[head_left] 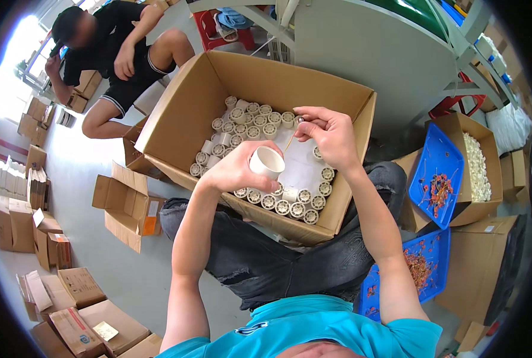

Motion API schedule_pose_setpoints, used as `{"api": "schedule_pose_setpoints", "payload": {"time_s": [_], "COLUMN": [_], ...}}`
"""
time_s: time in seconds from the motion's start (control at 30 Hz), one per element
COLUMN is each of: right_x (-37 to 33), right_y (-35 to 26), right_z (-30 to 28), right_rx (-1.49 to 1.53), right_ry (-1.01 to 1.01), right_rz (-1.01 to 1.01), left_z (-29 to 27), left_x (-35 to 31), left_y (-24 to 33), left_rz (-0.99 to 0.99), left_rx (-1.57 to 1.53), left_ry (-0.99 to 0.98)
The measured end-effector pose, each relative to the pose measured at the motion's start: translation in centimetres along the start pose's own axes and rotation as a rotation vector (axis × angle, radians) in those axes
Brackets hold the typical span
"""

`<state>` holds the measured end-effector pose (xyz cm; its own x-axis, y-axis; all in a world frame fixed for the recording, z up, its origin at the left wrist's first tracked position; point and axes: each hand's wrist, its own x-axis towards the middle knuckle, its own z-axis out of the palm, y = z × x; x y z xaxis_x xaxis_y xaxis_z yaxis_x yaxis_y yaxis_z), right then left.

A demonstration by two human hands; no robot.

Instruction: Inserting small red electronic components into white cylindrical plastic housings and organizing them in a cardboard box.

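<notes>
Above a large open cardboard box (179, 110), my left hand (236, 170) grips a white plastic cylinder (267, 161), its hollow open end facing up. My right hand (334, 137) is to the right and slightly farther away, fingers pinched on a thin rod (290, 141) that slants down toward the cylinder. A small shiny end shows at the fingertips. Whether the rod touches the cylinder I cannot tell. Below my hands, several similar white plastic cylinders (282, 207) with spoked ends stand in the box, around a pale sheet (298, 167).
Blue trays (420, 156) (442, 253) with small red and orange pieces lie at the right, beside a carton of cream-coloured pieces (476, 170). A seated person (108, 53) is at the far left. An open carton (119, 206) and stacked boxes (113, 325) stand left. A grey machine panel (367, 71) rises behind.
</notes>
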<state>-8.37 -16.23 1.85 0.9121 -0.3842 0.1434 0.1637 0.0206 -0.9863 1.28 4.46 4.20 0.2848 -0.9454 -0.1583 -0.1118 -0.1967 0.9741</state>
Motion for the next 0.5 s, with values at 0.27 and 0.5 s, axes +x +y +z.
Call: {"api": "schedule_pose_setpoints", "payload": {"time_s": [0.27, 0.5], "right_x": [0.8, -1.0], "right_y": [0.3, -2.1], "right_z": [-1.2, 0.3], "right_rx": [0.002, -0.223], "right_ry": [0.069, 0.267], "right_rz": [-0.132, -0.697], "left_z": [-0.2, 0.6], "left_x": [0.6, 1.6], "left_y": [-0.5, -2.2], "left_rz": [0.242, 0.480], "left_rx": [-0.123, 0.537], "left_ry": [0.584, 0.948]}}
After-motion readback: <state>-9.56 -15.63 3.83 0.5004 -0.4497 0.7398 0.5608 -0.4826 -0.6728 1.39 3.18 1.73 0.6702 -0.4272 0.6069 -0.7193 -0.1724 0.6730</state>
